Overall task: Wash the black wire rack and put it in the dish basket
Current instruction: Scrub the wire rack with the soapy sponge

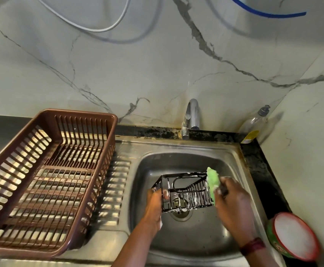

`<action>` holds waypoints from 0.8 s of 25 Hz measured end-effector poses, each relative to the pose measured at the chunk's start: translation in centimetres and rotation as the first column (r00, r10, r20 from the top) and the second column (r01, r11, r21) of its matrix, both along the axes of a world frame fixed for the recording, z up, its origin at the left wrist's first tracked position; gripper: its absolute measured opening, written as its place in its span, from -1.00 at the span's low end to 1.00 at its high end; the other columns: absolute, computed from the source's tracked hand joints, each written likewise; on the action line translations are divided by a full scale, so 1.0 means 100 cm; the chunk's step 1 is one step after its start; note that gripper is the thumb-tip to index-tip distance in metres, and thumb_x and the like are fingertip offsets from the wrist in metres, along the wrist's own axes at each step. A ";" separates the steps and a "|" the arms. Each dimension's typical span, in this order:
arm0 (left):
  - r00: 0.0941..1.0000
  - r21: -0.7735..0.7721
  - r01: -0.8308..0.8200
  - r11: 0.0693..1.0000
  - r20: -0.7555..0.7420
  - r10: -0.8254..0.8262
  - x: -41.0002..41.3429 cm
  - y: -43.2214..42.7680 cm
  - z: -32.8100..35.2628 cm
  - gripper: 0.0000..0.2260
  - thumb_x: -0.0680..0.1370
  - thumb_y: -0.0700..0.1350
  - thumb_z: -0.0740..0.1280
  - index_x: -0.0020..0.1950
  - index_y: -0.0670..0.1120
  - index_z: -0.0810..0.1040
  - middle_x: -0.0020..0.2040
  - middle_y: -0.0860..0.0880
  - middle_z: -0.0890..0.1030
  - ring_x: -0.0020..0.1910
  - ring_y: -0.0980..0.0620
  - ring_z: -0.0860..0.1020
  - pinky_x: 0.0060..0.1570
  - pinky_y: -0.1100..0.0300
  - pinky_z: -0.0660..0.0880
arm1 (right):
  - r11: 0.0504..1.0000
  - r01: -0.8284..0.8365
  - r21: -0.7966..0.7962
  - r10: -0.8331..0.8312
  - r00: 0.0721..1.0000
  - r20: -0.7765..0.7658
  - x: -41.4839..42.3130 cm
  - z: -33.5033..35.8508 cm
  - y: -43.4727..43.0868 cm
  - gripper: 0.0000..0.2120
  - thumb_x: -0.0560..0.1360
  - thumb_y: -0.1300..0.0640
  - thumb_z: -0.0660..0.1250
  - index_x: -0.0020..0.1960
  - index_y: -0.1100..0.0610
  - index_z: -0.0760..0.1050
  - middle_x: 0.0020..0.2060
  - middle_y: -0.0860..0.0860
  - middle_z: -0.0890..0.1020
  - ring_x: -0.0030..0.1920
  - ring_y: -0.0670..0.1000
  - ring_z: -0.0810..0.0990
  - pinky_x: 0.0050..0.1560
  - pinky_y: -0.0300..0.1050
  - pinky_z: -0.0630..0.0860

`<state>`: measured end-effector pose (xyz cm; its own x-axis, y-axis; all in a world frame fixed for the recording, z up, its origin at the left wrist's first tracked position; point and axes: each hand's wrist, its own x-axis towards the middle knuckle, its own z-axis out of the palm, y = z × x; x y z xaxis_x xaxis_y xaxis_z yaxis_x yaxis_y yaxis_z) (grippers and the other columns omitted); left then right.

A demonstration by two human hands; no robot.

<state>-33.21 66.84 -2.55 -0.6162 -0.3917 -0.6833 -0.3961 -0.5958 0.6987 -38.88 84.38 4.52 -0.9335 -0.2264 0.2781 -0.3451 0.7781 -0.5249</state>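
Holding the soapy black wire rack (pixel 184 191) over the sink (pixel 232 157) drain, the left hand (pixel 156 204) grips its left end, fingers curled round the wires. The right hand (pixel 232 197) clutches a green sponge (pixel 212 182) and presses it to the rack's right end. On the draining board to the left stands the brown dish basket (pixel 47 182); a tap (pixel 192 116) rises behind the sink

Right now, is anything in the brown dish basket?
No, the dish basket is bare; the black wire rack is held over the sink.
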 end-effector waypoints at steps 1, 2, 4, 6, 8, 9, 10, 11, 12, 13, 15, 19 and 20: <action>1.000 -0.007 0.002 1.000 -0.001 -0.002 0.000 0.002 0.000 -0.78 0.34 -0.05 0.35 -0.09 -0.06 0.41 0.01 -0.09 0.47 0.03 -0.03 0.40 0.17 0.03 0.23 | 1.000 -0.016 0.018 0.016 1.000 -0.003 0.000 -0.007 -0.008 -0.82 0.44 0.32 0.37 0.05 0.22 0.55 -0.23 -0.01 0.55 -0.36 -0.15 0.43 -0.33 -0.44 0.27; 1.000 -0.011 0.005 1.000 -0.002 -0.005 0.001 0.003 0.000 -0.69 0.27 -0.03 0.35 -0.05 -0.06 0.41 0.04 -0.10 0.48 0.06 -0.05 0.41 0.18 0.02 0.24 | 0.999 -0.022 0.034 0.022 1.000 -0.001 0.000 -0.015 -0.015 -0.80 0.48 0.26 0.34 0.10 0.20 0.54 -0.21 -0.01 0.54 -0.37 -0.16 0.42 -0.35 -0.39 0.31; 1.000 -0.040 0.002 0.999 -0.008 -0.002 0.003 0.005 0.004 -0.55 0.16 -0.04 0.33 0.02 -0.07 0.40 0.08 -0.09 0.50 0.10 -0.06 0.43 0.19 0.00 0.28 | 0.998 0.005 0.067 -0.004 1.000 -0.004 -0.001 -0.026 -0.021 -0.78 0.51 0.16 0.28 0.14 0.16 0.53 -0.20 0.03 0.55 -0.44 -0.18 0.39 -0.43 -0.32 0.38; 1.000 -0.102 0.018 0.995 -0.010 -0.019 0.003 0.006 0.004 -0.53 0.16 -0.08 0.34 0.04 -0.09 0.38 0.12 -0.12 0.50 0.10 -0.07 0.45 0.12 0.01 0.33 | 0.998 0.041 0.051 -0.040 0.999 -0.022 -0.003 -0.030 -0.022 -0.84 0.50 0.23 0.32 0.07 0.21 0.56 -0.24 0.07 0.57 -0.52 -0.19 0.35 -0.52 -0.36 0.33; 1.000 -0.179 0.009 0.984 0.000 -0.010 0.002 0.010 0.001 -0.64 0.29 -0.16 0.37 0.03 -0.13 0.37 0.10 -0.16 0.48 0.04 -0.05 0.45 -0.02 0.05 0.37 | 0.999 0.017 0.033 -0.016 0.999 -0.050 -0.002 -0.027 -0.029 -0.86 0.47 0.31 0.35 0.02 0.23 0.57 -0.23 0.12 0.61 -0.54 -0.16 0.41 -0.54 -0.31 0.43; 1.000 -0.215 0.000 0.977 0.007 0.002 0.000 0.013 0.002 -0.71 0.36 -0.19 0.37 0.02 -0.16 0.36 0.06 -0.15 0.46 -0.02 -0.02 0.44 -0.09 0.09 0.37 | 0.999 -0.021 0.040 0.025 0.996 -0.088 0.002 -0.025 -0.037 -0.85 0.45 0.33 0.35 0.01 0.24 0.57 -0.20 0.15 0.61 -0.51 -0.12 0.47 -0.52 -0.26 0.50; 1.000 -0.239 -0.008 0.971 0.020 0.013 -0.002 0.015 0.004 -0.74 0.40 -0.20 0.36 0.01 -0.19 0.35 0.02 -0.14 0.44 -0.07 0.00 0.42 -0.13 0.11 0.38 | 0.995 -0.073 0.061 0.080 0.989 -0.127 0.008 -0.024 -0.048 -0.85 0.44 0.33 0.33 0.00 0.24 0.57 -0.17 0.16 0.60 -0.45 -0.07 0.52 -0.47 -0.21 0.53; 0.999 -0.243 -0.019 0.970 0.026 0.026 -0.004 0.017 0.004 -0.72 0.39 -0.15 0.35 0.00 -0.19 0.35 0.01 -0.14 0.43 -0.08 0.00 0.42 -0.14 0.10 0.41 | 0.986 -0.132 0.106 0.148 0.975 -0.164 0.015 -0.023 -0.059 -0.84 0.44 0.30 0.29 0.01 0.24 0.56 -0.14 0.15 0.59 -0.36 -0.01 0.55 -0.43 -0.18 0.54; 0.999 -0.218 -0.033 0.975 0.027 0.040 -0.006 0.018 0.004 -0.65 0.32 -0.05 0.35 0.00 -0.16 0.35 0.02 -0.15 0.44 -0.06 -0.03 0.46 -0.12 0.05 0.47 | 0.971 -0.180 0.158 0.210 0.957 -0.202 0.023 -0.021 -0.070 -0.80 0.43 0.27 0.25 0.01 0.24 0.57 -0.14 0.13 0.58 -0.29 0.02 0.57 -0.41 -0.16 0.55; 0.998 -0.173 -0.045 0.984 0.035 0.052 -0.006 0.019 0.000 -0.56 0.24 0.06 0.34 0.01 -0.12 0.36 0.05 -0.15 0.47 -0.01 -0.07 0.51 -0.06 0.00 0.53 | 0.957 -0.228 0.181 0.267 0.934 -0.235 0.030 -0.018 -0.076 -0.77 0.39 0.25 0.24 0.00 0.23 0.58 -0.15 0.10 0.58 -0.26 0.02 0.59 -0.40 -0.15 0.56; 0.995 -0.105 -0.057 0.993 0.073 0.065 -0.008 0.015 -0.022 -0.41 0.16 0.22 0.36 0.05 -0.10 0.44 0.11 -0.16 0.53 0.06 -0.14 0.58 0.06 -0.12 0.59 | 0.921 -0.330 0.209 0.378 0.888 -0.261 0.037 -0.017 -0.077 -0.73 0.36 0.25 0.24 0.01 0.18 0.61 -0.13 0.06 0.60 -0.20 0.03 0.58 -0.33 -0.12 0.58; 0.998 0.009 -0.049 0.999 0.027 0.049 -0.007 0.003 -0.022 -0.49 0.24 0.12 0.40 0.02 -0.22 0.50 0.02 -0.24 0.58 -0.11 -0.09 0.58 -0.15 0.08 0.50 | 0.837 -0.429 0.339 0.528 0.795 -0.297 0.037 -0.025 -0.041 -0.77 0.45 0.19 0.22 0.02 0.08 0.60 -0.09 0.01 0.60 -0.14 0.02 0.53 -0.22 -0.07 0.52; 0.999 0.026 -0.045 0.999 0.011 0.045 -0.007 -0.001 -0.015 -0.66 0.30 0.04 0.36 -0.09 -0.20 0.53 -0.09 -0.23 0.62 -0.18 -0.10 0.57 -0.22 0.13 0.48 | 0.844 -0.414 0.340 0.514 0.804 -0.299 0.031 -0.028 -0.031 -0.77 0.44 0.22 0.24 0.03 0.08 0.61 -0.10 0.02 0.61 -0.16 0.03 0.53 -0.24 -0.06 0.52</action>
